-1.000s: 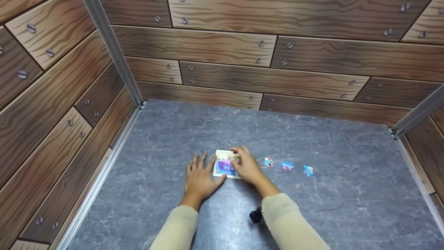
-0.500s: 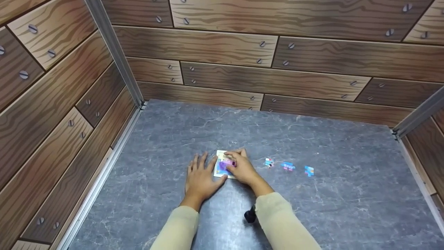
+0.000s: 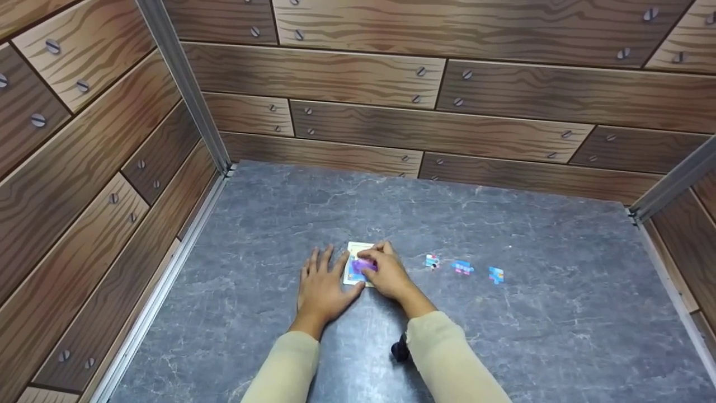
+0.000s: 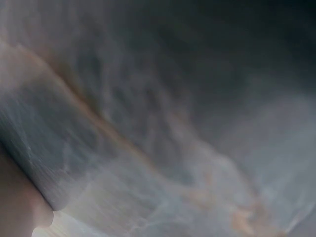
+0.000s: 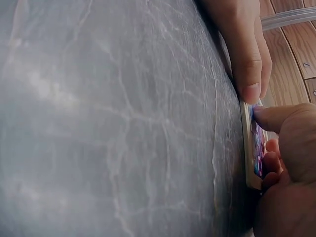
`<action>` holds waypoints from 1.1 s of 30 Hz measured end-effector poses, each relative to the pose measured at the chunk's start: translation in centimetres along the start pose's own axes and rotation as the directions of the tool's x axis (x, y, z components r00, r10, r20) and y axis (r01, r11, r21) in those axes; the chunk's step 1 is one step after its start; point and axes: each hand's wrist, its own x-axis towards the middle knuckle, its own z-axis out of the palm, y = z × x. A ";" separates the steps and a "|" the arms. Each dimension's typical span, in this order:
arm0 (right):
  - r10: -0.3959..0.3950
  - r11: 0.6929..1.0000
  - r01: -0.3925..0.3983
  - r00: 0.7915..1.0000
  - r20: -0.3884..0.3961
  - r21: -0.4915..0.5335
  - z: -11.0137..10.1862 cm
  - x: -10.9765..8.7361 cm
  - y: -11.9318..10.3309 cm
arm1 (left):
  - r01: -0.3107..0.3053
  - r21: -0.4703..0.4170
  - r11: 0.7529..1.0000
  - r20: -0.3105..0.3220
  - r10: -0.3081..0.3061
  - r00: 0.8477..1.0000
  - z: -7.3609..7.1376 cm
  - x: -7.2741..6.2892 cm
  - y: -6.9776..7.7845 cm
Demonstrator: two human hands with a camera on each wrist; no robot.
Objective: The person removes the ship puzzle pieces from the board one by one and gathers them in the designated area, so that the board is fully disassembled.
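In the head view a small jigsaw puzzle in a white-edged tray (image 3: 354, 246) lies on the grey surface, its picture purple, blue and pale yellow. My left hand (image 3: 324, 288) lies spread at its left side, with index finger and thumb at the edge. Over the right half bends my right hand (image 3: 391, 276), its fingers curved and the thumb touching the picture. The right wrist view shows this thumb (image 5: 276, 117) on the tray (image 5: 252, 148) from the side, with curled fingers beside it. I cannot tell whether a piece is between them.
Three loose puzzle pieces lie in a row to the right: a near one (image 3: 432, 261), a middle one (image 3: 462, 267) and a far one (image 3: 496, 274). Wood-print walls (image 3: 358, 73) enclose the back and sides. A black object (image 3: 399, 350) sits at my right sleeve.
My right hand has shifted left over the puzzle, and its thumb and fingertips are now nearer the middle of the picture. The left hand and loose pieces have stayed in place.
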 end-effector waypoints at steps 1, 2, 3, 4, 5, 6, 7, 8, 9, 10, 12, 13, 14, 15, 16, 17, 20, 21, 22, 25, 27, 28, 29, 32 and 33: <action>0.002 1.000 -0.002 1.000 0.000 -0.003 0.0 0.0 0.0 | 0.000 -0.001 1.000 0.003 0.000 1.000 0.0 0.0 0.0; 0.006 1.000 -0.006 1.000 0.000 -0.007 0.0 0.0 -0.1 | -0.001 -0.004 1.000 0.003 0.001 1.000 -0.1 0.0 0.0; 0.011 1.000 -0.011 1.000 0.002 -0.008 0.0 0.1 -0.1 | -0.002 -0.005 1.000 0.004 0.002 1.000 -0.1 -0.1 0.0; 0.015 1.000 -0.015 1.000 0.003 -0.010 0.0 0.1 -0.2 | -0.001 -0.003 1.000 0.011 0.001 1.000 -0.1 -0.1 0.0; 0.018 1.000 -0.018 1.000 0.003 -0.009 0.0 0.1 -0.2 | -0.004 -0.007 1.000 0.007 0.004 1.000 -0.1 -0.1 0.1; 0.020 1.000 -0.020 1.000 0.000 -0.007 -0.1 0.1 -0.2 | -0.005 -0.008 1.000 0.005 0.005 1.000 -0.1 -0.1 0.1; 0.022 1.000 -0.022 1.000 -0.002 -0.002 -0.1 0.1 -0.2 | -0.007 -0.010 1.000 0.001 0.007 1.000 -0.1 -0.1 0.1; 0.024 1.000 -0.024 1.000 -0.003 0.005 -0.1 0.1 -0.2 | -0.009 -0.011 1.000 -0.002 0.009 1.000 -0.1 -0.1 0.1; 0.025 1.000 -0.025 1.000 -0.004 0.014 -0.2 0.1 -0.2 | -0.009 -0.010 1.000 -0.004 0.009 1.000 -0.1 -0.1 0.1; 0.025 0.999 -0.025 1.000 -0.005 0.025 -0.2 0.1 -0.2 | -0.010 -0.012 1.000 -0.008 0.010 1.000 -0.1 -0.1 0.1; 0.028 0.999 -0.028 1.000 -0.009 0.045 -0.2 0.2 -0.1 | -0.011 -0.011 1.000 -0.010 0.011 1.000 -0.1 0.0 0.1; 0.030 0.998 -0.030 0.999 -0.010 0.058 -0.1 0.2 -0.1 | -0.011 -0.012 1.000 -0.011 0.010 1.000 -0.1 0.0 0.1; 0.033 0.997 -0.032 0.999 -0.009 0.070 -0.1 0.2 0.0 | -0.011 -0.011 1.000 -0.012 0.010 1.000 -0.1 -0.1 0.0; 0.035 0.996 -0.034 0.999 -0.009 0.082 -0.1 0.2 0.0 | -0.011 -0.010 1.000 -0.014 0.010 1.000 0.0 -0.1 0.0; 0.037 0.995 -0.036 0.999 -0.008 0.094 -0.1 0.2 0.0 | -0.010 -0.009 1.000 -0.017 0.010 1.000 0.0 -0.1 0.0; 0.038 0.994 -0.037 0.999 -0.009 0.102 0.0 0.2 0.1 | -0.011 -0.007 1.000 -0.019 0.011 1.000 0.0 -0.1 0.0; 0.041 0.990 -0.040 0.999 -0.005 0.133 0.0 0.2 0.2 | -0.011 0.001 1.000 -0.023 0.011 1.000 0.1 0.0 0.0; 0.040 0.989 -0.038 0.999 -0.007 0.143 0.0 0.2 0.3 | -0.011 0.002 1.000 -0.025 0.011 1.000 0.2 0.0 0.0; 0.039 0.988 -0.037 0.999 -0.011 0.152 0.0 0.2 0.3 | -0.012 0.002 1.000 -0.026 0.012 1.000 0.2 0.0 0.0; 0.034 0.984 -0.029 0.999 -0.024 0.177 0.1 0.3 0.5 | -0.012 0.005 1.000 -0.024 0.013 1.000 0.2 0.0 -0.1; 0.034 0.981 -0.027 0.999 -0.033 0.191 0.2 0.3 0.6 | -0.011 0.005 1.000 -0.021 0.011 1.000 0.2 0.1 -0.1; 0.033 0.980 -0.025 0.999 -0.037 0.197 0.2 0.3 0.6 | -0.012 0.003 1.000 -0.024 0.012 1.000 0.2 0.1 -0.1; 0.032 0.979 -0.023 0.999 -0.040 0.203 0.2 0.3 0.6 | -0.010 0.005 1.000 -0.020 0.010 1.000 0.2 0.1 -0.1; 0.028 0.978 -0.017 0.998 -0.048 0.207 0.3 0.3 0.6 | -0.010 -0.002 1.000 -0.025 0.010 1.000 0.2 0.1 -0.1; 0.024 0.980 -0.013 0.998 -0.051 0.201 0.4 0.3 0.6 | -0.010 -0.004 1.000 -0.027 0.010 1.000 0.3 0.0 -0.1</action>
